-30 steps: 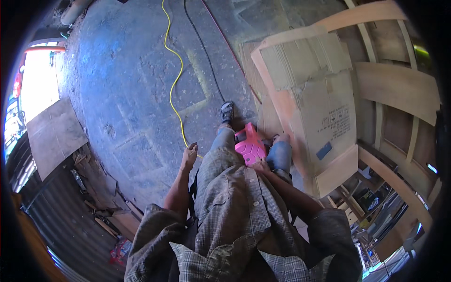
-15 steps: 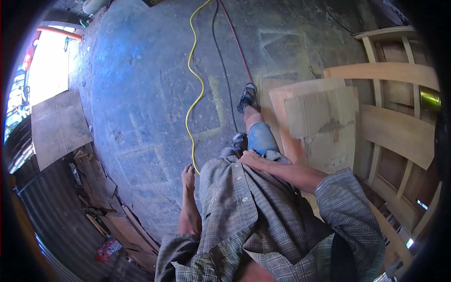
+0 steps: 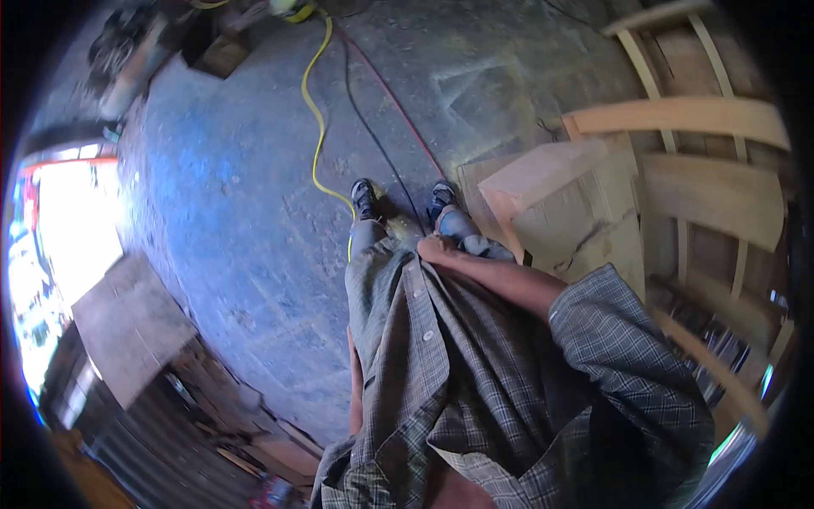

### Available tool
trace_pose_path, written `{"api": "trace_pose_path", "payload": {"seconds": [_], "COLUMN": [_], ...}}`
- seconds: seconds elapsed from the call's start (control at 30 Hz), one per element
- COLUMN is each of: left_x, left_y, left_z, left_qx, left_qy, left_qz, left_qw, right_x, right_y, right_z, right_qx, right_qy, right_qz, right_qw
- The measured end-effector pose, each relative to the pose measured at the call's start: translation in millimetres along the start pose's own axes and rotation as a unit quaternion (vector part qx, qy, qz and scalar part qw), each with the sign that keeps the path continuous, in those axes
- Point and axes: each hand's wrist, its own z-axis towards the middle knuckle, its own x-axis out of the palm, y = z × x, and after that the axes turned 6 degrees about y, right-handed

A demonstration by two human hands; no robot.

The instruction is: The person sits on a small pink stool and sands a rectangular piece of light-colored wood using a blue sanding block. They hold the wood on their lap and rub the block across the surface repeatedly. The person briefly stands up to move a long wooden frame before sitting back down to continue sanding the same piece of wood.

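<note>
Grey checked shirt (image 3: 500, 365) touches the right hand (image 3: 435, 248); whether its fingers pinch or rest, I cannot tell; the left hand is hidden.

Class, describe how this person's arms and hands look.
A loose grey cloth sleeve, checked with pale lines, covers the right upper arm; the right forearm is bare and the right hand ungloved. The left forearm, partly visible, is bare; the left hand is hidden.

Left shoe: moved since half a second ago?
Yes, leftward: earlier it was at the black cord on the floor; now the left shoe stands left of that cord, beside the yellow cord.
</note>
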Motion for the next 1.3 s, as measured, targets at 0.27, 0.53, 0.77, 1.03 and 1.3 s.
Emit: {"api": "trace_pose_path", "payload": {"seconds": [0.27,0.53,0.77,1.03,1.3], "left_x": [-160.9,-156.1,21.3,232.2,321.6], "left_y": [-163.2,-379.0,-485.6,-676.2,-776.3], "left_z": [157.6,260.5,290.2,241.2,419.4], "left_qx": [-0.027,0.076,0.200,0.369,0.402], "left_qy": [-0.025,-0.003,0.181,0.161,0.385], "left_qz": [-0.157,0.012,0.155,0.409,0.579], "left_qw": [0.987,0.997,0.950,0.819,0.597], "right_x": [-45.8,-146.1,-104.3,-165.1,-181.2], "right_y": [-13.8,-98.8,-252.1,-344.0,-367.2], "right_z": [52.9,-51.0,-69.9,-106.2,-50.6], "right_qx": [0.123,-0.067,0.257,0.287,0.317], "right_qy": [-0.300,-0.453,-0.379,-0.424,-0.555], "right_qz": [0.019,0.424,0.443,0.459,0.488], "right_qw": [0.946,0.782,0.770,0.726,0.595]}}
